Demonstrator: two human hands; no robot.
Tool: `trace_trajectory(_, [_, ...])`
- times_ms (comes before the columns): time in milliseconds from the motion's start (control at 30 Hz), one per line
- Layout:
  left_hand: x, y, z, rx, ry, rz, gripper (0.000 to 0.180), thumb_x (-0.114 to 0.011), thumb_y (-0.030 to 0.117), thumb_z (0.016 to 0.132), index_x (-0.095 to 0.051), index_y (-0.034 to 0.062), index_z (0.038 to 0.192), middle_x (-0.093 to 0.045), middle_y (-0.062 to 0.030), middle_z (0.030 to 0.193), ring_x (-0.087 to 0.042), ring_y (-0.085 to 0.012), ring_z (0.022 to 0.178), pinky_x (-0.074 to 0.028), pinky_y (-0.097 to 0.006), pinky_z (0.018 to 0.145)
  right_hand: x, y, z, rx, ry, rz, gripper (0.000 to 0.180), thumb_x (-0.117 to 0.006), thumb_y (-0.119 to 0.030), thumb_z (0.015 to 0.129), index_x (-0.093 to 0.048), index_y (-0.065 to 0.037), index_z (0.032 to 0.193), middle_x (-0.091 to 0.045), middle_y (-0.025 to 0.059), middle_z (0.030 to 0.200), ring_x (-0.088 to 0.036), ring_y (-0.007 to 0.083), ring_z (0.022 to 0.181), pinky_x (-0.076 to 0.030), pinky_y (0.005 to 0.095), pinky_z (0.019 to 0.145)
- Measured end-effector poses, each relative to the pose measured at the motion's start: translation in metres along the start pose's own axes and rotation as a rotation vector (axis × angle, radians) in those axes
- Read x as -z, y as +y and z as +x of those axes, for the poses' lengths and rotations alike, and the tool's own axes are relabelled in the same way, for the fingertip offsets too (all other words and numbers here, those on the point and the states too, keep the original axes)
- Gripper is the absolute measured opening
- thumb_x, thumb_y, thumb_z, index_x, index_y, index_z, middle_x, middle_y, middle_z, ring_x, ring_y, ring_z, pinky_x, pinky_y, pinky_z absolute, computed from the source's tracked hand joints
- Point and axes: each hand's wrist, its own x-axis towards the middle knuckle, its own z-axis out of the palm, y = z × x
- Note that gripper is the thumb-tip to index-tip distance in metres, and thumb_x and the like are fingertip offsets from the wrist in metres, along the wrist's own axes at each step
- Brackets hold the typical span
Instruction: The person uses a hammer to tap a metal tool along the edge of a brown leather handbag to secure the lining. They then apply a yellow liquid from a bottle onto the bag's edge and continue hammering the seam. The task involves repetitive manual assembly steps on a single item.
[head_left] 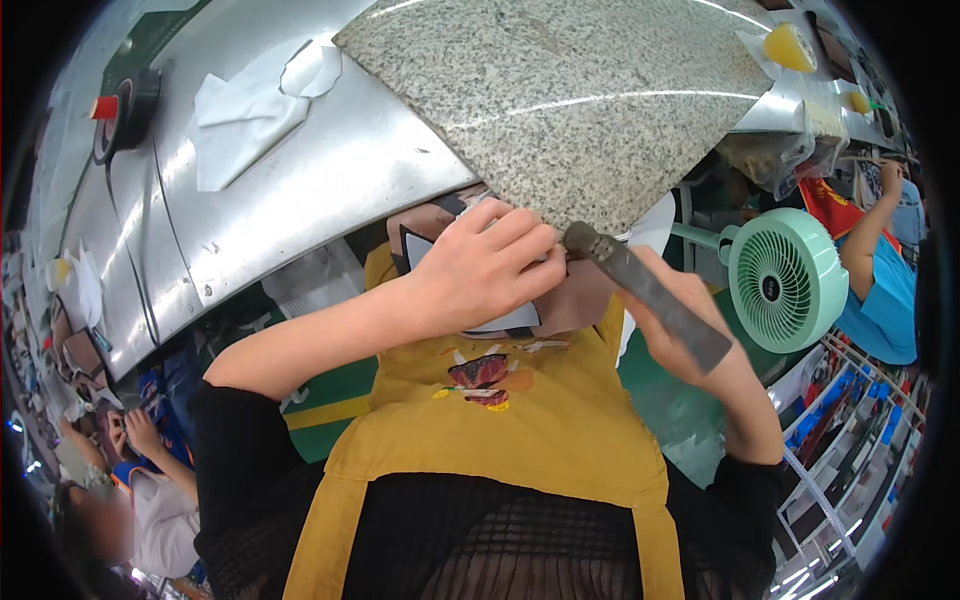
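Observation:
My right hand [668, 305] is wrapped round a dark metal hammer [655, 300]. The hammer's rounded end is at the near corner of the speckled stone slab [590, 130], close to my left fingertips. My left hand [490, 262] has its fingers bent, holding a brown and black leather-like piece [575, 300] with white patches against the slab's edge. Part of that piece lies under my left hand and over my lap, on the mustard apron [500, 410]. What exactly sits under the fingertips is hidden.
A metal table [350, 160] holds white crumpled sheets [245, 125] and a black tape roll [140, 105]. A yellow cup-like thing [790, 47] stands at the slab's far right. A green fan [785, 280] is right of my right hand. Other people sit at both sides; a rack [850, 450] stands lower right.

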Motion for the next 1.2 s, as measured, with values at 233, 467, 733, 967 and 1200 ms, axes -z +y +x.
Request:
trace_trajectory(233, [-0.006, 0.0, -0.006, 0.013, 0.089, -0.018, 0.023, -0.06, 0.012, 0.069, -0.057, 0.0109, 0.091, -0.055, -0.0018, 0.092, -0.056, -0.0184, 0.088, -0.044, -0.032, 0.072, 0.01, -0.009, -0.001, 0.076, 0.017, -0.026, 0.03, -0.053, -0.004, 0.084, -0.049, 0.0, 0.114, -0.056, 0.0175, 0.086, -0.056, 0.0366, 0.074, -0.046, 0.0365, 0.063])
trace_trajectory(467, [-0.006, -0.001, -0.004, -0.004, 0.121, -0.028, 0.022, -0.06, 0.013, 0.067, -0.057, 0.0118, 0.089, -0.055, -0.0024, 0.094, -0.056, -0.0187, 0.088, -0.045, -0.032, 0.072, 0.0, -0.007, 0.003, 0.091, 0.029, 0.004, 0.02, -0.047, -0.007, 0.091, -0.05, 0.001, 0.109, -0.051, 0.0114, 0.072, -0.049, 0.0218, 0.059, -0.042, 0.0319, 0.057])
trace_trajectory(733, [-0.007, -0.003, 0.001, -0.008, 0.133, -0.027, 0.02, -0.061, 0.015, 0.066, -0.058, 0.0113, 0.085, -0.057, -0.0016, 0.093, -0.056, -0.0186, 0.089, -0.045, -0.031, 0.071, -0.005, 0.005, -0.003, 0.11, -0.026, -0.056, 0.045, -0.057, -0.003, 0.082, -0.044, -0.003, 0.125, -0.062, 0.0137, 0.09, -0.063, 0.0353, 0.075, -0.05, 0.0374, 0.064])
trace_trajectory(967, [-0.004, 0.0, -0.004, 0.03, 0.114, -0.048, 0.02, -0.062, 0.014, 0.067, -0.059, 0.0114, 0.087, -0.057, -0.0012, 0.094, -0.056, -0.0188, 0.088, -0.045, -0.031, 0.072, 0.001, -0.015, -0.01, 0.025, 0.054, -0.01, 0.038, -0.053, -0.002, 0.086, -0.047, -0.004, 0.124, -0.062, 0.0148, 0.098, -0.064, 0.0344, 0.083, -0.051, 0.035, 0.068])
trace_trajectory(1200, [-0.002, 0.004, -0.001, 0.086, 0.102, -0.089, 0.024, -0.07, 0.014, 0.069, -0.059, 0.0101, 0.09, -0.057, -0.0016, 0.094, -0.056, -0.0199, 0.09, -0.045, -0.032, 0.074, -0.012, 0.0, -0.008, 0.036, 0.046, 0.072, 0.035, -0.054, -0.007, 0.088, -0.049, -0.005, 0.123, -0.061, 0.0145, 0.098, -0.064, 0.0351, 0.083, -0.05, 0.0337, 0.069])
